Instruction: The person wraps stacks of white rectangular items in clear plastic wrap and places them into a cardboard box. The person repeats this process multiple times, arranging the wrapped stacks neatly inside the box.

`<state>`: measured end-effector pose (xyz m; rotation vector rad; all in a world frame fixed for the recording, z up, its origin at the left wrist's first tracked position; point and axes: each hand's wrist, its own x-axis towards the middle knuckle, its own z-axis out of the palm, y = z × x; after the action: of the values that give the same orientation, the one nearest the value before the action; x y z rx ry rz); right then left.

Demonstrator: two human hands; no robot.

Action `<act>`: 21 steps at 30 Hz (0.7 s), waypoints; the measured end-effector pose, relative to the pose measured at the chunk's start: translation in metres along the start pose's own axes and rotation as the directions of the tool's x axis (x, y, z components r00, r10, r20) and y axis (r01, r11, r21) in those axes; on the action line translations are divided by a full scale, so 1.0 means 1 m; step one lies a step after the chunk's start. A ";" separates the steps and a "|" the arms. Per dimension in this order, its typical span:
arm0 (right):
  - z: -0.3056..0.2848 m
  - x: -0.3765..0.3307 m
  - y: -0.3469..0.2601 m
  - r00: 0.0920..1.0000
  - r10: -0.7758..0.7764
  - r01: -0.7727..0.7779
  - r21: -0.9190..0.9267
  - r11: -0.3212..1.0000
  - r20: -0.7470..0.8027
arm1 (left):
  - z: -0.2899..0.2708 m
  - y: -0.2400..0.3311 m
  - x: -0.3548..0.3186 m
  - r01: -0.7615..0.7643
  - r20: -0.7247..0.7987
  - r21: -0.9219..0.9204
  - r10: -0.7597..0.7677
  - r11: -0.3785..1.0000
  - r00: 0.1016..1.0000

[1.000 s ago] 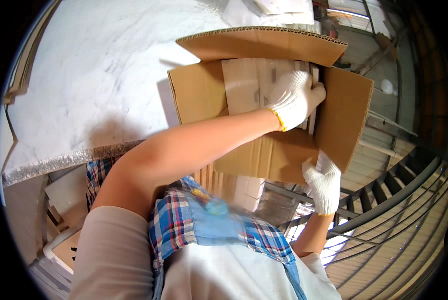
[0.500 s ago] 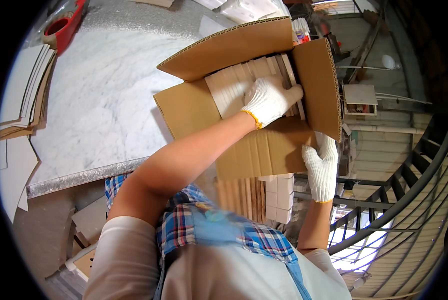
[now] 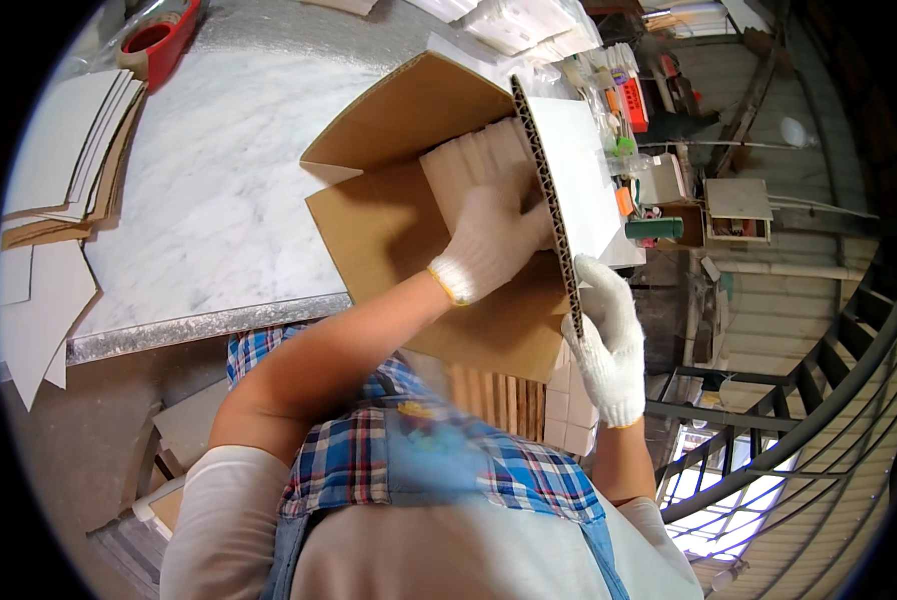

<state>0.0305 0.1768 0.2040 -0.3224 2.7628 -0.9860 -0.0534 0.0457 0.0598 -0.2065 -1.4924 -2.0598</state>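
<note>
An open cardboard box [image 3: 363, 215] stands at the right end of the marble-patterned table, its flaps raised. Inside it, flat pale pieces [image 3: 473, 165] are lined up in a row. My left hand [image 3: 488, 240], in a white knit glove, reaches into the box against these pieces. Its fingers are smeared by motion and partly hidden, so its hold cannot be made out. At the box's right near corner, my gloved right hand [image 3: 610, 335] grips the white-faced right flap [image 3: 573, 165], thumb at the edge and fingers on the outer side.
Stacked boards [image 3: 63, 150] lie at the table's left, below a red tape dispenser [image 3: 163, 45]. White bundles [image 3: 523, 25] sit at the back. Bottles and small goods [image 3: 633, 150] crowd beyond the box. A dark metal staircase [image 3: 818, 370] rises at the right.
The right flap has swung up and inward, now showing its white outer face. The box has turned slightly, and both hands have shifted left with it.
</note>
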 end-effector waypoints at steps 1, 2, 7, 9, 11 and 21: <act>0.003 0.000 0.003 0.997 -0.072 0.073 -0.100 0.992 0.015 | -0.003 0.001 -0.001 0.031 0.060 -0.034 -0.029 0.999 0.998; 0.002 0.002 0.006 0.987 -0.160 0.161 -0.197 0.967 0.022 | -0.004 0.006 0.002 0.063 0.119 -0.065 -0.055 0.996 0.991; 0.002 0.005 -0.002 0.979 -0.204 0.200 -0.263 0.944 0.014 | -0.003 0.008 0.015 0.167 0.229 -0.048 -0.152 0.985 0.962; 0.002 0.007 -0.004 0.979 -0.205 0.200 -0.289 0.936 0.013 | 0.004 0.005 0.013 0.092 0.152 0.017 -0.094 0.996 0.984; 0.000 0.008 0.006 0.946 -0.322 0.308 -0.375 0.874 0.025 | 0.014 0.008 0.005 0.062 0.050 -0.007 -0.061 0.998 0.997; 0.011 -0.002 -0.008 0.975 -0.209 0.155 -0.447 0.881 -0.074 | 0.017 0.024 0.014 0.279 -0.120 -0.444 -0.365 0.851 0.923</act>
<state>0.0366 0.1648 0.2004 -0.6174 3.0937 -0.4068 -0.0556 0.0513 0.0924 0.0999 -0.9948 -2.5766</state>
